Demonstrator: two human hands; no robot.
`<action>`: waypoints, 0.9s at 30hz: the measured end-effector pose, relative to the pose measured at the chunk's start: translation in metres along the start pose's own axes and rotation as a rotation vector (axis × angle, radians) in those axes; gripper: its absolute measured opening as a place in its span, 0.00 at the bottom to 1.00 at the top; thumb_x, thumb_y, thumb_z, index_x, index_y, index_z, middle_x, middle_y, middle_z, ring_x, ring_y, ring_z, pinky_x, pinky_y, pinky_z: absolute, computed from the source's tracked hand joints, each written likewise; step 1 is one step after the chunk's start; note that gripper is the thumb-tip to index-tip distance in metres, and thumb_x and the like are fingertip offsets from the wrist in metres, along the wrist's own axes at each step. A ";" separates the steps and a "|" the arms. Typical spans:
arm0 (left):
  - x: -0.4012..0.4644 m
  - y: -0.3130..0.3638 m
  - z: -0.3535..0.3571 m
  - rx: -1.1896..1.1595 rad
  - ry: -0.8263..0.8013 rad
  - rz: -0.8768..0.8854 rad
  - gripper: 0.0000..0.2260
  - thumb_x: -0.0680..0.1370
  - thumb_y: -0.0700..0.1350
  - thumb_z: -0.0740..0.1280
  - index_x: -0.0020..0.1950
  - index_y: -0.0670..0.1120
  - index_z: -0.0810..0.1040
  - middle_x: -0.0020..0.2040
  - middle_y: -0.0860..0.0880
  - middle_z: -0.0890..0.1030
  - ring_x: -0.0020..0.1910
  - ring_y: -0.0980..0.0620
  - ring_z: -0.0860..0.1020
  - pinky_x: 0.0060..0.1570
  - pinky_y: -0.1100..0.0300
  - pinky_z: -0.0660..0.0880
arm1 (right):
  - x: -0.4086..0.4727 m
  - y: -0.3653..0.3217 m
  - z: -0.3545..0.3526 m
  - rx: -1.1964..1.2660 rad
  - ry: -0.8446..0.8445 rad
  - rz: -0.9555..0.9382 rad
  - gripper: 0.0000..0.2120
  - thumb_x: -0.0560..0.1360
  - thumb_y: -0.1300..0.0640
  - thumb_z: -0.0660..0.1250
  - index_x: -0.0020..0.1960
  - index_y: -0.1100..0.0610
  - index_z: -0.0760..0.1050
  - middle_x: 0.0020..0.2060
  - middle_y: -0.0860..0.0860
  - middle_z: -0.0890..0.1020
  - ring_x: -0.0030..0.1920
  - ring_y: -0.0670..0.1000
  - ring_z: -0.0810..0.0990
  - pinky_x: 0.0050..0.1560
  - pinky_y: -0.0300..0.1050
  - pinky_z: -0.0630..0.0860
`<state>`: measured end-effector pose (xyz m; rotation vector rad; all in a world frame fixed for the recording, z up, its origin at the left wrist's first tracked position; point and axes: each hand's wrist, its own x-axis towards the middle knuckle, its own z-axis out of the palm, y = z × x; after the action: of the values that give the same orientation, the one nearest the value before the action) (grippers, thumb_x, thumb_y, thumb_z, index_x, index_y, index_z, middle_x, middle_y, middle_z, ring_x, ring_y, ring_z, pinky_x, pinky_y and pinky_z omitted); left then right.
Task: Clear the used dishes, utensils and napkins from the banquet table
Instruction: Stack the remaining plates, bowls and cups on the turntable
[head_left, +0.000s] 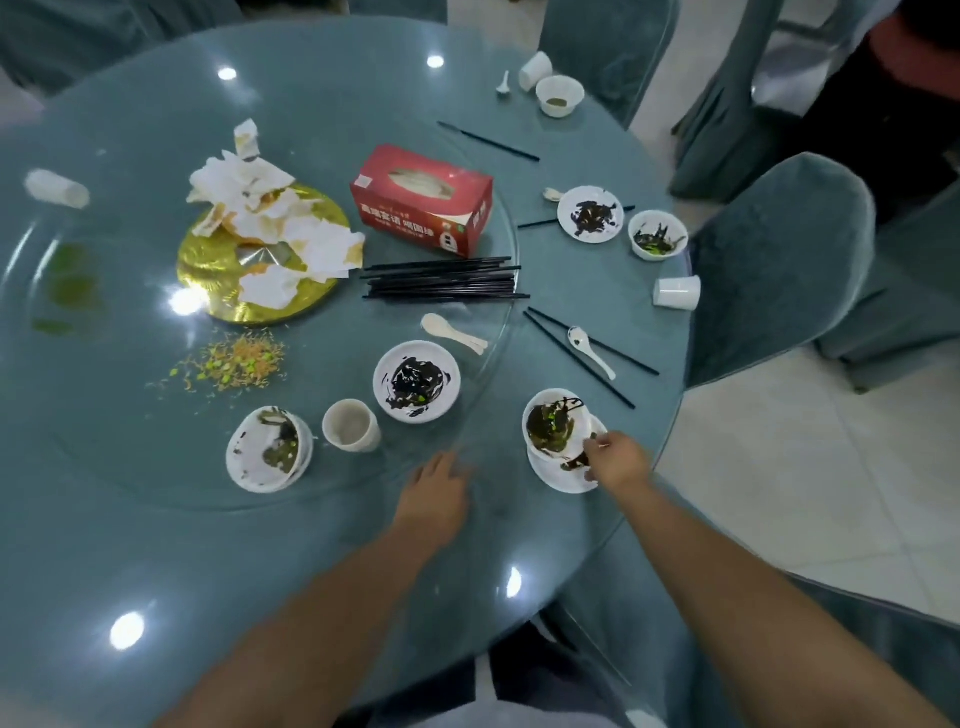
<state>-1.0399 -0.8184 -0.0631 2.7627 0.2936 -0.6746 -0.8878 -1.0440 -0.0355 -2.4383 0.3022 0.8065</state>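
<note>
Both bare forearms reach up from the bottom of the frame over the round, glass-topped surface (156, 545). The right hand (618, 460), right of centre, is turned knuckles-up with its wrist bent inward; its grip is pinched on the near right edge of a white plate (558, 475) that carries a soiled bowl (550, 423) streaked with dark sauce. The left hand (434, 493), at lower centre, lies palm-down with its fingers spread and loose, its grip released and holding nothing; whether the palm actually touches the glass I cannot tell.

Just above the left hand sit a sauce-smeared bowl (416, 382), a small cup (349, 425) and, further left, stacked dirty bowls (269, 449). A white spoon (454, 333) lies above the smeared bowl (near the turntable's rim). At centre, a bundle of black chopsticks (444, 280) rests below a red tissue box (422, 200). Crumpled napkins (275, 218) are heaped on a gold round board (218, 270) at upper left, with scattered food scraps (231, 361) below it. At the right edge of the surface lie another spoon (589, 348) across loose chopsticks, and a tipped paper cup (677, 293).
</note>
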 end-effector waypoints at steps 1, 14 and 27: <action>0.000 -0.002 0.002 0.000 -0.005 -0.005 0.25 0.80 0.46 0.58 0.78 0.55 0.61 0.80 0.49 0.53 0.78 0.48 0.53 0.76 0.49 0.52 | 0.004 -0.001 0.003 0.021 -0.006 0.006 0.15 0.79 0.52 0.62 0.59 0.61 0.77 0.45 0.60 0.85 0.49 0.60 0.83 0.55 0.50 0.78; -0.045 -0.030 -0.041 -0.100 0.176 0.109 0.20 0.79 0.44 0.59 0.72 0.46 0.70 0.73 0.49 0.68 0.72 0.50 0.65 0.70 0.59 0.61 | -0.012 -0.044 -0.012 0.200 -0.015 0.040 0.06 0.75 0.61 0.65 0.42 0.59 0.80 0.30 0.57 0.82 0.30 0.54 0.78 0.36 0.45 0.77; -0.123 -0.148 -0.087 -0.229 0.550 -0.219 0.17 0.78 0.43 0.63 0.67 0.48 0.76 0.68 0.51 0.73 0.69 0.47 0.69 0.67 0.54 0.66 | -0.113 -0.238 0.064 0.296 -0.200 -0.386 0.03 0.74 0.62 0.65 0.44 0.62 0.77 0.31 0.58 0.81 0.29 0.53 0.77 0.33 0.44 0.75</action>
<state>-1.1492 -0.6675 0.0369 2.6584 0.7425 0.0929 -0.9208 -0.8073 0.0927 -2.0307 -0.1175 0.7624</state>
